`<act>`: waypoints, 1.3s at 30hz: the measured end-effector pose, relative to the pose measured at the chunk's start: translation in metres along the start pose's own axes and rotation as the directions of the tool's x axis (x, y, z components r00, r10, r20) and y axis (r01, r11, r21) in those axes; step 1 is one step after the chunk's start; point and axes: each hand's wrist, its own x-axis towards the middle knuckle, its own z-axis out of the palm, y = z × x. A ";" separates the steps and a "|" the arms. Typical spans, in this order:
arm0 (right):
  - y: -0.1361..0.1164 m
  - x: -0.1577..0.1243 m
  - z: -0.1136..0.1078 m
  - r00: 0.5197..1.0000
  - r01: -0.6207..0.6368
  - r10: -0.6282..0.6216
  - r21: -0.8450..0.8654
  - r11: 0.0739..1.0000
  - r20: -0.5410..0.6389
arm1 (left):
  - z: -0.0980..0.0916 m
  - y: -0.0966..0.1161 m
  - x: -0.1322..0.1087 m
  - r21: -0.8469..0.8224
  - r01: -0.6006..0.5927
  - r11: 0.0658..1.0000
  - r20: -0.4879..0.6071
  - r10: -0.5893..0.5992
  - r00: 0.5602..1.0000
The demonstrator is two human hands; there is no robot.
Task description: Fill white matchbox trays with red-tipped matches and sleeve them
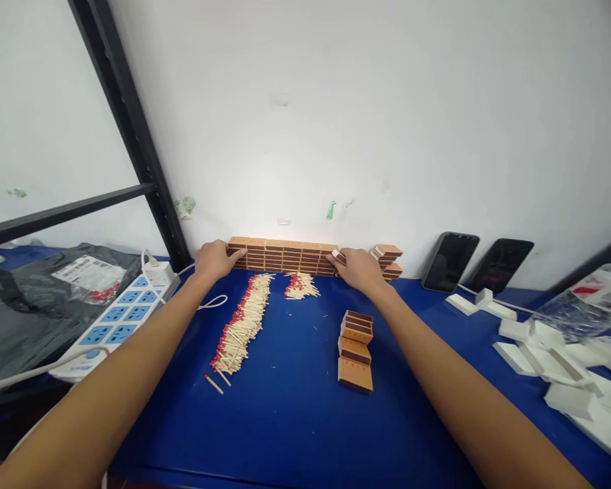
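Against the wall stands a long stacked row of matchboxes (282,258), with dark brown striking sides facing me and orange tops. At its left end my left hand (214,261) grips the boxes, thumb across the front. My right hand (359,268) is closed at the right end around a matchbox (339,257) whose white end shows; its fingers partly hide it. A few more matchboxes (387,255) are piled just right of that hand. Red-tipped matches (244,322) lie in a long heap on the left, and a smaller heap of matches (301,285) sits before the row.
Several tilted matchboxes (355,350) form a line on the blue table (290,421). White box pieces (554,360) are scattered at right. Two phones (449,261) lean on the wall. A power strip (117,319), grey plastic bag (41,299) and black metal frame (132,122) occupy the left.
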 end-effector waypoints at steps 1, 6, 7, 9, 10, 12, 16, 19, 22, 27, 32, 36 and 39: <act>-0.001 0.000 0.000 1.000 0.003 -0.003 -0.004 1.000 0.002 | 0.000 0.000 0.000 0.003 -0.002 1.000 0.003 0.002 1.000; -0.001 0.000 -0.003 1.000 0.021 -0.021 -0.017 1.000 0.013 | -0.004 0.000 -0.001 0.020 -0.012 1.000 0.018 0.012 1.000; 0.001 0.000 -0.004 1.000 0.024 -0.023 -0.018 1.000 0.014 | -0.005 0.000 -0.001 0.023 -0.013 1.000 0.020 0.013 1.000; 0.008 0.002 -0.011 1.000 0.025 -0.025 -0.021 0.999 0.013 | -0.008 -0.001 -0.002 0.031 -0.014 0.999 0.023 0.014 1.000; 0.013 0.004 -0.016 1.000 0.022 -0.022 -0.023 0.999 0.008 | -0.010 -0.001 -0.002 0.037 -0.014 0.999 0.022 0.013 1.000; 0.024 0.006 -0.029 1.000 0.015 -0.015 -0.018 1.000 0.018 | -0.015 -0.003 -0.003 0.052 -0.010 0.999 0.012 0.009 1.000; 0.046 -0.002 -0.048 0.985 0.076 -0.086 0.068 0.995 0.149 | -0.027 -0.011 -0.008 0.100 -0.034 0.994 -0.028 0.037 0.999; 0.052 -0.024 -0.044 0.959 0.146 -0.172 0.128 0.981 0.225 | -0.036 -0.019 -0.016 0.136 -0.104 0.985 -0.038 0.110 0.993; 0.053 -0.046 -0.029 0.924 0.136 -0.214 0.252 0.958 0.316 | -0.043 -0.029 -0.026 0.135 -0.181 0.974 -0.026 0.186 0.982; 0.058 -0.051 -0.012 0.947 0.182 -0.260 0.357 0.916 0.186 | -0.056 -0.041 -0.032 0.080 -0.235 0.969 -0.051 0.239 0.970; 0.057 -0.029 -0.003 0.940 0.300 -0.316 -0.129 0.945 -0.129 | -0.058 -0.040 -0.035 -0.019 -0.219 0.976 -0.179 0.212 0.961; 0.054 -0.013 0.005 0.905 0.374 -0.417 -0.302 0.877 -0.088 | -0.044 -0.034 -0.044 -0.083 -0.223 0.971 -0.297 0.190 0.936; 0.055 -0.006 0.008 0.896 0.392 -0.440 -0.361 0.846 -0.056 | -0.034 -0.031 -0.051 -0.106 -0.244 0.964 -0.363 0.191 0.912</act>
